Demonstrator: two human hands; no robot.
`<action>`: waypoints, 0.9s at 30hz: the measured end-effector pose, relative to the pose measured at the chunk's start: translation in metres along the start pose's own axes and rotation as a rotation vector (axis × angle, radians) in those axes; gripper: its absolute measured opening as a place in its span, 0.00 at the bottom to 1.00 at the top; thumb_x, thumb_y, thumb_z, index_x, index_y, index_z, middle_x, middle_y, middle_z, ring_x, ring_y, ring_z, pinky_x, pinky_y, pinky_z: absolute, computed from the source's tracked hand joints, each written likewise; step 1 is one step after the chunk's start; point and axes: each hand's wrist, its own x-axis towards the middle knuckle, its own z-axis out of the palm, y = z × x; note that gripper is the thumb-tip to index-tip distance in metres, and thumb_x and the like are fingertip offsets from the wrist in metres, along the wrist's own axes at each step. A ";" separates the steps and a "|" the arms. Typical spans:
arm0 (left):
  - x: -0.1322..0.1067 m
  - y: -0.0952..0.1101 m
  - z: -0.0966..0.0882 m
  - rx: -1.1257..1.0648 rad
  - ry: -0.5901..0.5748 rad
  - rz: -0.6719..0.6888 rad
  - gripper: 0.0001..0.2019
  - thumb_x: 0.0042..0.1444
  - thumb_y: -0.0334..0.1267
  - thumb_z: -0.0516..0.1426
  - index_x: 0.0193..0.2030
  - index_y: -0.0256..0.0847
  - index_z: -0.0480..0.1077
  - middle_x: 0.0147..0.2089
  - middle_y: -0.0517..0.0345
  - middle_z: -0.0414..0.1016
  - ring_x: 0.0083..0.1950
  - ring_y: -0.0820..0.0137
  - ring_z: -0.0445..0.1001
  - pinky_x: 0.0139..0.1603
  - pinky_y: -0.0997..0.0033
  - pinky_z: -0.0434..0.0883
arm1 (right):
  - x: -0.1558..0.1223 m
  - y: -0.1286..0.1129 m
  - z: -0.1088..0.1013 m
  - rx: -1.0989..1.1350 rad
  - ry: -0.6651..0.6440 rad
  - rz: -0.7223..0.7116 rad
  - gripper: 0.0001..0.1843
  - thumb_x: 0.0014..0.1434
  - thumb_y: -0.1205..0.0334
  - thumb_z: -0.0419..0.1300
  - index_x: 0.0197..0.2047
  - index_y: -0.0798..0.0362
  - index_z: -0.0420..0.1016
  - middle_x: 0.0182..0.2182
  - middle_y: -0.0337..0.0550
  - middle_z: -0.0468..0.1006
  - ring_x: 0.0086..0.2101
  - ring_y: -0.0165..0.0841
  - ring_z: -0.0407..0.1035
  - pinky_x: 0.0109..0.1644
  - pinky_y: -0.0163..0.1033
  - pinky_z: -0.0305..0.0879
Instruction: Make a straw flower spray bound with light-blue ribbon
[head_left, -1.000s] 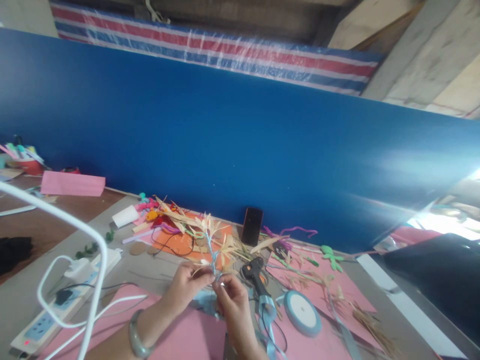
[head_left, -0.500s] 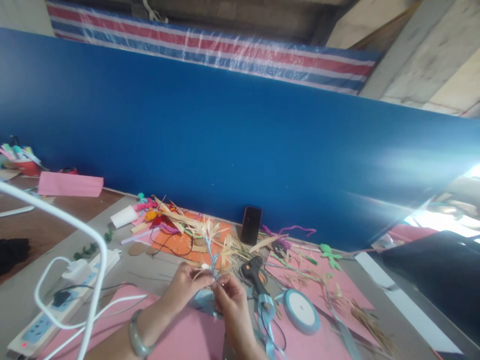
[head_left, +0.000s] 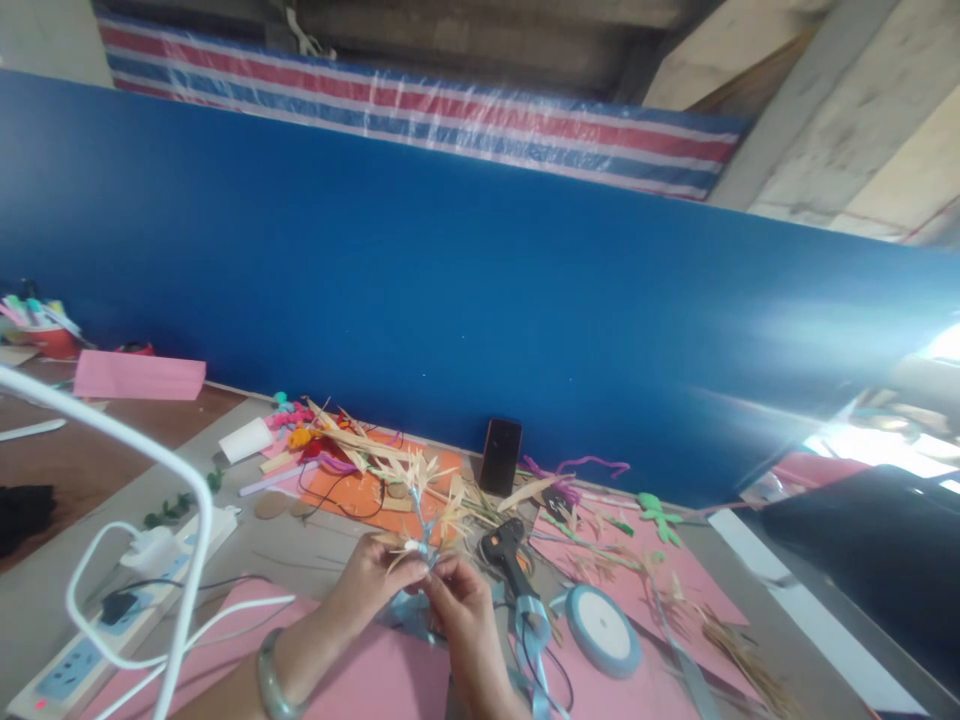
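Both hands meet low in the middle of the head view, pinching the stem of a straw-coloured flower spray (head_left: 420, 500) wrapped in light blue ribbon. My left hand (head_left: 382, 572), with a bangle (head_left: 276, 675) on its wrist, closes on the stem from the left. From the right, my right hand (head_left: 461, 590) grips it with thumb and fingers touching the left fingertips. Pale husk petals fan out above the hands. Light blue ribbon (head_left: 409, 612) shows beneath them. Just to the right lies a black glue gun (head_left: 506, 550), beside a roll of light blue ribbon (head_left: 602, 630).
A white power strip (head_left: 67, 668) with a looping white cable (head_left: 196, 490) occupies the left. A phone (head_left: 501, 455) leans against the blue partition (head_left: 450, 280). Husks, pipe cleaners and orange paper (head_left: 360, 505) clutter the back. Pink sheets (head_left: 720, 590) and dried stalks lie right.
The view has tilted slightly, so the scene sits a little lower. Both hands keep their pinch on the stem, and the fingers have shifted only slightly.
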 end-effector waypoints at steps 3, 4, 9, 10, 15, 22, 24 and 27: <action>0.001 -0.002 0.000 -0.006 -0.025 -0.021 0.14 0.50 0.39 0.59 0.17 0.39 0.66 0.20 0.62 0.63 0.27 0.70 0.65 0.29 0.72 0.62 | 0.001 0.003 -0.001 0.011 0.003 0.012 0.20 0.48 0.49 0.71 0.23 0.55 0.71 0.19 0.35 0.71 0.16 0.20 0.49 0.17 0.28 0.46; 0.001 -0.003 0.000 -0.013 -0.037 -0.028 0.14 0.51 0.39 0.59 0.18 0.39 0.66 0.21 0.61 0.63 0.27 0.71 0.64 0.29 0.73 0.62 | 0.001 0.004 -0.001 0.017 0.006 0.018 0.20 0.48 0.48 0.71 0.24 0.55 0.70 0.19 0.35 0.71 0.15 0.20 0.48 0.17 0.28 0.45; 0.003 -0.007 0.000 -0.055 -0.053 -0.034 0.15 0.52 0.41 0.59 0.18 0.38 0.66 0.21 0.62 0.62 0.26 0.72 0.62 0.30 0.73 0.60 | 0.001 0.001 0.000 0.016 0.018 0.034 0.21 0.47 0.48 0.71 0.23 0.54 0.69 0.14 0.31 0.66 0.15 0.20 0.46 0.17 0.28 0.42; 0.003 -0.008 0.000 -0.056 -0.051 -0.032 0.15 0.52 0.41 0.59 0.18 0.38 0.66 0.21 0.62 0.62 0.26 0.72 0.62 0.29 0.73 0.59 | 0.000 -0.001 0.001 0.013 0.023 0.035 0.21 0.47 0.48 0.71 0.23 0.54 0.69 0.14 0.31 0.66 0.15 0.20 0.46 0.17 0.28 0.42; 0.004 -0.010 0.001 -0.066 -0.056 -0.020 0.16 0.52 0.43 0.60 0.18 0.37 0.66 0.20 0.62 0.62 0.25 0.73 0.62 0.29 0.73 0.59 | -0.004 -0.009 0.004 0.011 0.044 0.064 0.20 0.47 0.50 0.71 0.24 0.54 0.68 0.16 0.32 0.69 0.16 0.20 0.49 0.18 0.27 0.45; 0.004 -0.010 0.002 -0.092 -0.002 -0.041 0.15 0.51 0.45 0.61 0.20 0.37 0.69 0.20 0.62 0.65 0.25 0.72 0.65 0.29 0.74 0.61 | -0.002 -0.005 0.002 0.061 0.025 0.065 0.22 0.46 0.46 0.71 0.26 0.52 0.66 0.16 0.32 0.70 0.15 0.21 0.50 0.18 0.27 0.47; 0.004 -0.010 0.003 -0.118 0.005 -0.039 0.15 0.50 0.45 0.62 0.21 0.37 0.69 0.20 0.62 0.65 0.25 0.73 0.64 0.28 0.74 0.61 | -0.002 -0.005 0.002 0.058 0.022 0.054 0.23 0.46 0.46 0.71 0.26 0.53 0.66 0.16 0.32 0.69 0.15 0.21 0.50 0.18 0.28 0.47; 0.003 -0.009 0.005 -0.123 0.011 -0.040 0.16 0.50 0.46 0.62 0.20 0.37 0.68 0.19 0.62 0.65 0.24 0.73 0.64 0.27 0.74 0.61 | -0.005 -0.009 0.004 0.063 0.023 0.060 0.22 0.48 0.47 0.70 0.27 0.53 0.66 0.16 0.31 0.69 0.15 0.21 0.51 0.18 0.27 0.47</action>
